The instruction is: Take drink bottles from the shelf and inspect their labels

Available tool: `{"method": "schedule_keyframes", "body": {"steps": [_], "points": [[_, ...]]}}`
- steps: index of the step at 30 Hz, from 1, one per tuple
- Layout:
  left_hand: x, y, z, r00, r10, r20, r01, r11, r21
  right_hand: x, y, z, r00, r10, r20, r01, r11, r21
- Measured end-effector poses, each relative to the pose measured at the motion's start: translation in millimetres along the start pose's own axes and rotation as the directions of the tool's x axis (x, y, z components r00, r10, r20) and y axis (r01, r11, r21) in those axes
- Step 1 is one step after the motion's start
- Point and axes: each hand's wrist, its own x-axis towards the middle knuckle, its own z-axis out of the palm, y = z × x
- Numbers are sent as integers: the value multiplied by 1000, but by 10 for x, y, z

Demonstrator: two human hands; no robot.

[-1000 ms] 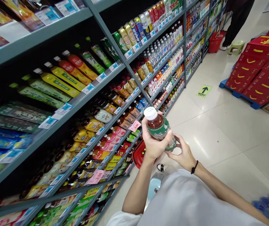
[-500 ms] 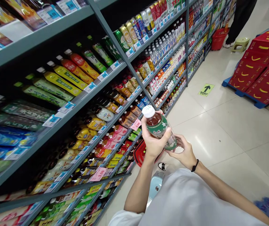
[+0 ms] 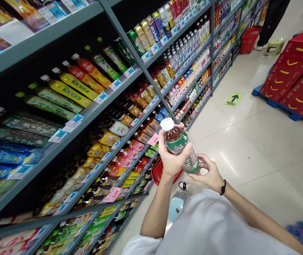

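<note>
A plastic drink bottle [image 3: 177, 142] with a white cap, dark brown liquid and a green label is held up in front of me, tilted with its cap toward the upper left. My left hand [image 3: 173, 156] is wrapped round its middle, the thumb lying across the label. At the base, my right hand [image 3: 207, 171] grips the bottle's lower end between thumb and fingers; a black band circles that wrist. Below the hands a red basket [image 3: 156, 173] shows in part, the rest hidden behind my left hand and arm.
Grey shelving [image 3: 93, 106] full of bottled and canned drinks runs along my left. On the right, stacked red boxes [image 3: 286, 76] stand on a blue pallet [image 3: 295, 114]. Farther off are a green stool [image 3: 275, 44], a red basket [image 3: 249, 39] and a person's legs [image 3: 272, 24].
The bottle has turned slightly in my hands, so more of its lower label shows. Both hands stay on it, and the view has shifted a little.
</note>
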Motion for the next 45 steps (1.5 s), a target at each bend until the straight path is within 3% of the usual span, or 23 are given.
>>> {"method": "schedule_keyframes", "body": {"steps": [14,24,29,35,45], "points": [[86,22,-64,999,36,38,-33,997,-73,-25,-37,-73,980,84,178,-115,979,169],[103,-30,-43,996,-83,28,87,953,-289,3,-115,-36,974,55,220,-110,963,246],[87,-74,-54,984,-170,48,176,916,-361,-42,-6,6,934,52,354,-183,919,349],[20,-198,-74,972,-235,14,221,893,-391,-104,74,23,975,-1,223,-54,969,241],[-9,-197,-29,978,-196,74,209,885,-416,-145,76,-33,987,22,158,-37,995,94]]}}
